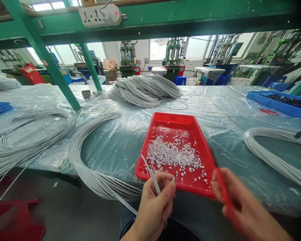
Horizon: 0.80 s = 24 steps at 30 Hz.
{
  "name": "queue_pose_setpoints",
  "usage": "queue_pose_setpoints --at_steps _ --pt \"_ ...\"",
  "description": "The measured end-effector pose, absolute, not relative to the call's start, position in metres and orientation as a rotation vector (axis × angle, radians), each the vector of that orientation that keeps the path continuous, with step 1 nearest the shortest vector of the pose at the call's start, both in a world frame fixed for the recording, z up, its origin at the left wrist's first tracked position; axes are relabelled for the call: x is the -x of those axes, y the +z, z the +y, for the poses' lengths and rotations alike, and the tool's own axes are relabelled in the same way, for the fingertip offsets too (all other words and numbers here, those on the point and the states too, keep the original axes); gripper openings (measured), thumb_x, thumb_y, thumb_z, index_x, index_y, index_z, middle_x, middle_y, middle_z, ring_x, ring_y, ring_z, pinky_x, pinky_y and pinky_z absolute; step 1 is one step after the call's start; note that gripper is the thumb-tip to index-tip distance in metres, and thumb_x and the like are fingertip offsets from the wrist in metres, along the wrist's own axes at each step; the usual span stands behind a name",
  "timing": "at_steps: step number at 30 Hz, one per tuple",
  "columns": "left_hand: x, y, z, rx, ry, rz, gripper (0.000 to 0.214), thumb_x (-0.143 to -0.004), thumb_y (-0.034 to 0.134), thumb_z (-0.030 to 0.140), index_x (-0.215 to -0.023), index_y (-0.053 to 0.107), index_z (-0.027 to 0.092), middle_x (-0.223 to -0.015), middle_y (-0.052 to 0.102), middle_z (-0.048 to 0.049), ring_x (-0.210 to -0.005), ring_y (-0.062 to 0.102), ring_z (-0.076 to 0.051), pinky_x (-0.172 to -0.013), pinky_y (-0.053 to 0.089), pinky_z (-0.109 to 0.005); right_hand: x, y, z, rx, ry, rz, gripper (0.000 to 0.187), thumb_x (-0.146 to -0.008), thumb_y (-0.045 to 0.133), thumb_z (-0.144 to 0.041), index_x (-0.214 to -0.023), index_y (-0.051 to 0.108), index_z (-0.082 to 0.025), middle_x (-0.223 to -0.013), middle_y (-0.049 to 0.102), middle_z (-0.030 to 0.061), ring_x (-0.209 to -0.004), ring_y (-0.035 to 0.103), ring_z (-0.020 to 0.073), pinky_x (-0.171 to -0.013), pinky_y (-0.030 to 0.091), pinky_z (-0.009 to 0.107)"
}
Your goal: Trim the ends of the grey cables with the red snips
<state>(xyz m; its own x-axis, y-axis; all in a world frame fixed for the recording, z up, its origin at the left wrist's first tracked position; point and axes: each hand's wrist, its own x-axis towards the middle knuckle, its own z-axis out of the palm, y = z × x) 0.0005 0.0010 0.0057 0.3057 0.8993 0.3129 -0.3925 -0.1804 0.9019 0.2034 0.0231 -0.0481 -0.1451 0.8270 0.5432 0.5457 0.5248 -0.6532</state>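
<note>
The biggest thing in shot was the long table [223, 110] wrapped in clear plastic sheeting, stretching out beyond both hands. Big loops of grey cable [90, 167] hung off its near edge, just left of the left hand, with another coiled pile [145, 88] way past the hands at the far side, and one more bundle [273, 154] off to the right of the right hand. Right above the hands sat a red tray [190, 122] full of tiny silvery scraps [170, 154].

The left hand [154, 204] was closed around a single grey wire [150, 172], pinching it so the end poked up over the tray's near rim. The right hand [238, 201] was pretty blurry, but its fingers were wrapped around a thin red tool [225, 197], just at the tray's right near corner. The two hands were near each other, not touching.
</note>
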Motion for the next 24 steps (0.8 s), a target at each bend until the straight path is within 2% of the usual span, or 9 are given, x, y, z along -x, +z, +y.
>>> queue_pose_setpoints --at_steps 3,6,9,12,16,20,24 --pt "-0.003 0.009 -0.002 -1.213 1.282 0.527 0.037 -0.069 0.069 0.035 -0.092 0.052 0.012 -0.062 0.047 0.0029 -0.031 0.027 0.005 -0.032 0.009 -0.009 -0.205 -0.07 0.024 1.119 0.381 -1.946 0.087 -0.067 0.056 -0.052 -0.139 0.03 -0.011 -0.128 0.041 0.0161 -0.112 0.046 0.0283 -0.092 0.043 0.033" --pt "-0.004 0.005 -0.001 -1.241 1.27 0.555 0.033 -0.07 0.068 0.034 -0.091 0.056 0.012 -0.061 0.047 0.0021 -0.031 0.027 0.005 -0.032 0.01 -0.009 -0.207 -0.083 0.018 1.157 0.376 -2.119 0.087 -0.072 0.049 -0.056 -0.144 0.015 -0.02 -0.142 0.022 0.0065 -0.125 0.032 0.0255 -0.101 0.034 0.032" --pt "-0.003 -0.002 0.003 -1.386 1.296 0.506 0.024 -0.073 0.066 0.031 -0.088 0.059 0.013 -0.059 0.04 0.0031 -0.036 0.025 0.005 -0.034 0.012 -0.008 -0.208 -0.074 0.005 1.307 0.4 -2.247 0.088 -0.071 0.05 -0.056 -0.143 0.009 -0.026 -0.144 0.016 -0.0002 -0.13 0.023 0.0247 -0.106 0.025 0.034" --pt "0.0 -0.004 0.005 -1.519 1.281 0.508 0.022 -0.075 0.064 0.031 -0.087 0.06 0.013 -0.057 0.034 0.0034 -0.041 0.024 0.005 -0.038 0.016 -0.007 -0.205 -0.052 -0.008 1.355 0.515 -2.272 0.087 -0.074 0.048 -0.056 -0.144 0.009 -0.022 -0.143 0.017 0.0039 -0.129 0.024 0.0253 -0.105 0.026 0.034" --pt "0.002 -0.001 0.004 -1.594 1.201 0.556 0.023 -0.078 0.061 0.034 -0.089 0.058 0.013 -0.056 0.032 0.0028 -0.044 0.027 0.001 -0.039 0.018 -0.011 -0.201 -0.032 -0.019 1.294 0.681 -2.251 0.081 -0.079 0.043 -0.057 -0.143 0.017 -0.016 -0.14 0.023 0.0134 -0.123 0.034 0.0287 -0.1 0.032 0.038" --pt "0.002 0.0 0.003 -1.602 1.183 0.531 0.019 -0.077 0.062 0.031 -0.087 0.059 0.014 -0.058 0.033 0.002 -0.046 0.027 0.0 -0.04 0.017 -0.012 -0.208 -0.036 -0.022 1.122 0.849 -2.136 0.088 -0.071 0.051 -0.057 -0.141 0.025 -0.01 -0.138 0.026 0.0179 -0.122 0.033 0.0327 -0.098 0.035 0.036" --pt "0.003 0.0 0.004 -1.672 1.147 0.575 0.019 -0.078 0.061 0.032 -0.087 0.061 0.015 -0.054 0.032 0.0021 -0.044 0.026 0.001 -0.04 0.017 -0.011 -0.215 -0.039 -0.021 0.977 0.837 -2.199 0.09 -0.069 0.056 -0.055 -0.14 0.026 -0.008 -0.137 0.027 0.0201 -0.12 0.036 0.0329 -0.094 0.038 0.033"
